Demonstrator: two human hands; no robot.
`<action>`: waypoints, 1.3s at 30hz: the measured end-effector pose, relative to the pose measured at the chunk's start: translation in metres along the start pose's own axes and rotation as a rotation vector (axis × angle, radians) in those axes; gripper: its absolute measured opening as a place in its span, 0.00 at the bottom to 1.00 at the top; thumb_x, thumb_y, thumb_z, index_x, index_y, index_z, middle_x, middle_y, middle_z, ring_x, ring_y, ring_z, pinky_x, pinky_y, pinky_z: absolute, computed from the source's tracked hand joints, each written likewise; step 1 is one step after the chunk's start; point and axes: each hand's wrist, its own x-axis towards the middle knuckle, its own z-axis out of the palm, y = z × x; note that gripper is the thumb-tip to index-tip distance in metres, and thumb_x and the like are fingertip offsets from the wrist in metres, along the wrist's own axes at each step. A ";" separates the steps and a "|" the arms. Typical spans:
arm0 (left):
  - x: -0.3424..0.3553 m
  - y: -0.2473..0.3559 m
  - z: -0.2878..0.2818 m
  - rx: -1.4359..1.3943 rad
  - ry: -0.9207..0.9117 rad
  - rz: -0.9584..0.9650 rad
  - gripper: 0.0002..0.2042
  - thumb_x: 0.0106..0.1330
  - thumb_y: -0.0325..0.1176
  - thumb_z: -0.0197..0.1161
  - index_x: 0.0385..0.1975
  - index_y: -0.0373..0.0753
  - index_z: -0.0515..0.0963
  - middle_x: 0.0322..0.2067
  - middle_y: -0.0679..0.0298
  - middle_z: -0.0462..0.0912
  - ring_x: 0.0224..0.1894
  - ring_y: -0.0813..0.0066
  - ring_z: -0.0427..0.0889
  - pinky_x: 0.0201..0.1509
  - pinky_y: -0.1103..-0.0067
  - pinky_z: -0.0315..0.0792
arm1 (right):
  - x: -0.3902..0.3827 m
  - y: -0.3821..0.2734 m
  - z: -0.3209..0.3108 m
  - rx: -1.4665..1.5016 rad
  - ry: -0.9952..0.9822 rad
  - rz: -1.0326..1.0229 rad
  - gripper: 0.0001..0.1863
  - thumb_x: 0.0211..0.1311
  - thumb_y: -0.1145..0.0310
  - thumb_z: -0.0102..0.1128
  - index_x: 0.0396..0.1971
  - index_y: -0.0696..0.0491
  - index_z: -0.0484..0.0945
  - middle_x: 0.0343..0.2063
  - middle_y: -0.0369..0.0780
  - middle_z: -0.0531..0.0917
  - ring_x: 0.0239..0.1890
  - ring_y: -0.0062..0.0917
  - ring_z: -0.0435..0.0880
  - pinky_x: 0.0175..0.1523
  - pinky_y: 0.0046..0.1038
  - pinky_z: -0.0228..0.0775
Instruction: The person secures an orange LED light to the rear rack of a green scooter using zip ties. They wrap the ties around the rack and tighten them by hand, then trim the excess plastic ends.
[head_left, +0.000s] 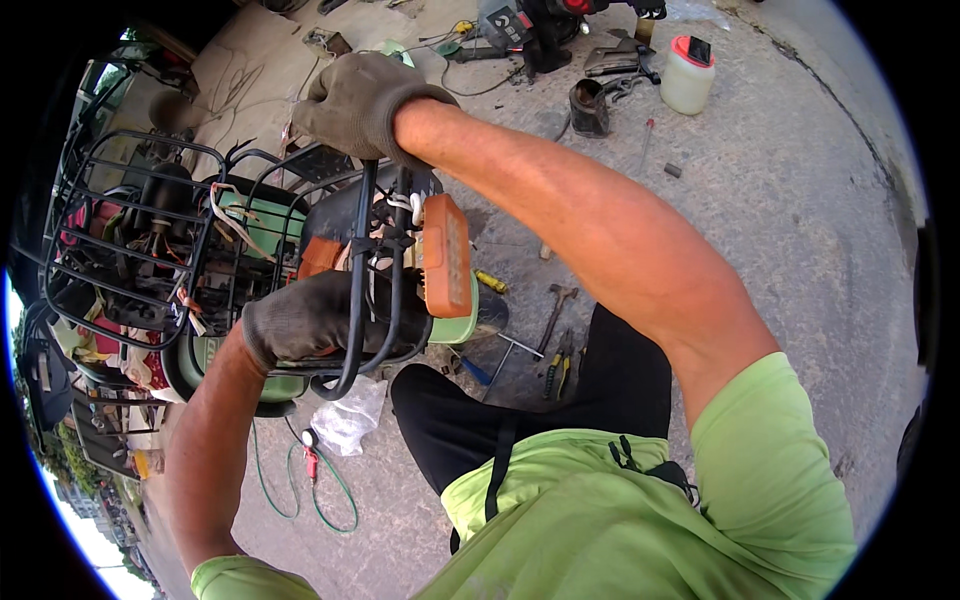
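Black bars (364,215) between gloved hands (365,105) (300,318), orange lamp (446,258) alongside, hammer (551,318), pliers (564,374)

Right hand: a dark work glove (360,105) at the upper end of the black tubular rack (359,280), fingers curled, its grip mostly hidden from me.
Left hand: another dark glove (310,318), reaching in behind the rack's tubes, fingertips out of sight.
Tail lamp: an orange lens (447,255) beside the rack.
Front end: a black wire basket (207,235), loose wires around it.
Ground by the knees: a hammer (551,320), a silver T-handle wrench (511,352) and yellow-and-black pliers (564,365).
Near the left forearm: a clear plastic bag (350,418) and a red-handled pressure gauge (310,455).
Farther off: a whitish jar with a red lid (688,88).
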 end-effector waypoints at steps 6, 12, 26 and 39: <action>0.007 -0.009 0.009 -0.208 0.033 -0.006 0.23 0.61 0.35 0.74 0.54 0.31 0.79 0.46 0.61 0.87 0.47 0.75 0.83 0.56 0.75 0.76 | 0.002 0.005 -0.002 -0.047 0.028 -0.021 0.24 0.63 0.45 0.55 0.39 0.49 0.89 0.23 0.42 0.88 0.35 0.36 0.89 0.48 0.37 0.79; -0.006 -0.019 0.012 -0.154 0.323 0.054 0.19 0.61 0.34 0.73 0.50 0.32 0.81 0.42 0.64 0.87 0.42 0.77 0.82 0.53 0.77 0.77 | -0.009 -0.014 -0.012 0.026 -0.078 0.028 0.26 0.63 0.45 0.57 0.47 0.51 0.87 0.43 0.49 0.88 0.47 0.41 0.87 0.57 0.38 0.76; -0.003 -0.008 0.022 -0.075 0.368 0.132 0.18 0.67 0.35 0.68 0.51 0.31 0.79 0.43 0.65 0.85 0.45 0.79 0.80 0.54 0.77 0.75 | -0.216 0.035 -0.008 0.153 -0.065 -0.048 0.67 0.44 0.41 0.79 0.75 0.59 0.47 0.69 0.58 0.61 0.72 0.52 0.61 0.76 0.45 0.56; -0.003 -0.009 0.014 0.035 0.316 0.126 0.21 0.67 0.37 0.71 0.54 0.31 0.78 0.46 0.65 0.84 0.47 0.80 0.81 0.56 0.78 0.75 | -0.205 0.026 -0.007 0.181 -0.037 0.014 0.69 0.36 0.43 0.83 0.74 0.60 0.50 0.67 0.58 0.64 0.69 0.52 0.67 0.74 0.43 0.60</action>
